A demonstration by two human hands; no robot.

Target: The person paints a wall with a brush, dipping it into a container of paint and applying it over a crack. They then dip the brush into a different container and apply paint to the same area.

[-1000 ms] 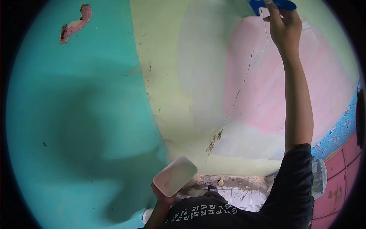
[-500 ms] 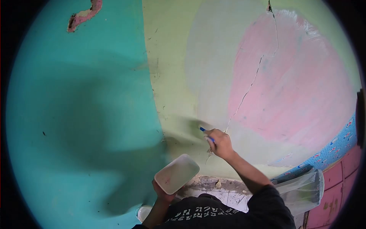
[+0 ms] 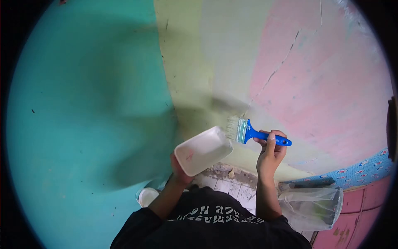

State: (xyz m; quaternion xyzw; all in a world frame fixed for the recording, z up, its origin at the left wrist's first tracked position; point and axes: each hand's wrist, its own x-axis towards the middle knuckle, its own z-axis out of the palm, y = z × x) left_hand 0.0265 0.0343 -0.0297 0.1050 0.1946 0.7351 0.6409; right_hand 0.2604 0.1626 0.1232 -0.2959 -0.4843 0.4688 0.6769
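Note:
My right hand (image 3: 270, 155) grips a wide paintbrush (image 3: 260, 133) by its blue handle, with the fingers wrapped near the handle's end. Its pale bristles point left and overlap the right rim of a white rectangular plastic tub (image 3: 203, 152). The tub is tilted, its open side facing me, with a small reddish mark at the bottom. My left hand (image 3: 180, 170) holds it from the lower left, most of the fingers hidden behind it. Beyond both hands stands the wall (image 3: 232, 62), painted pale green, whitish and pink, with a thin crack running down it.
A turquoise wall (image 3: 83, 137) meets the pale one at a corner on the left. Below it stands a white bucket (image 3: 147, 196). At lower right are a clear plastic-lined bin (image 3: 311, 207) and pink panels (image 3: 346, 220). White floor tiles (image 3: 228, 187) show below the wall.
My right hand has drawn the brush back from the wall and turned it so the bristles are at the tub. The tub has risen slightly to the right; the view has tilted down.

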